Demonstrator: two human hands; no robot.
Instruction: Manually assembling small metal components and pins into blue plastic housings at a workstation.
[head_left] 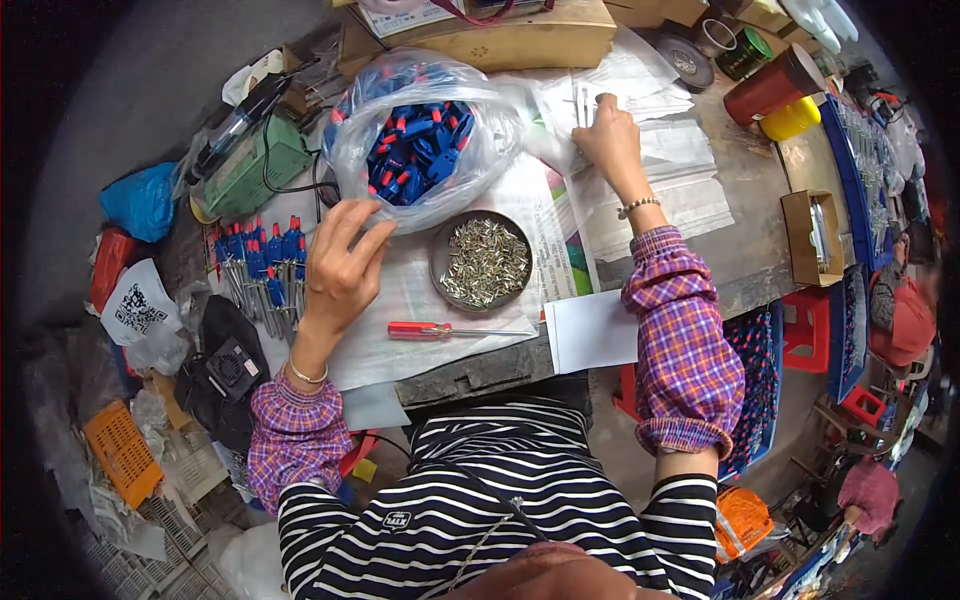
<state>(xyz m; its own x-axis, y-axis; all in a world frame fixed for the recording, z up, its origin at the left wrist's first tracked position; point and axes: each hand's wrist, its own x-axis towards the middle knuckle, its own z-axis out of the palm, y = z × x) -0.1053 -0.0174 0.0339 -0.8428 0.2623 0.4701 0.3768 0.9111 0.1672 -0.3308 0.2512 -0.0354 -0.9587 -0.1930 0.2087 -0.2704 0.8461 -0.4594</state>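
My left hand (345, 262) hovers beside the lower left edge of a clear plastic bag (490, 150), its fingers loosely bent and apart, holding nothing visible. Inside the bag lies a heap of blue plastic handles (420, 150) with red ends. At the far right, my right hand (612, 145) closes its fingertips at some thin metal rods (582, 105) on white paper; the grip is partly hidden. Between my arms stands a round dish (437, 268) of small metal pins (485, 262). A red-handled screwdriver (420, 330) lies in front of the dish.
Left of my left hand are several blue-handled tools (270, 265) with metal shafts and a green box (260, 165). A white card (592, 332) overhangs the front edge. A red canister (775, 85), yellow container (790, 120) and open carton (812, 238) stand right; a wooden box (480, 45) stands behind.
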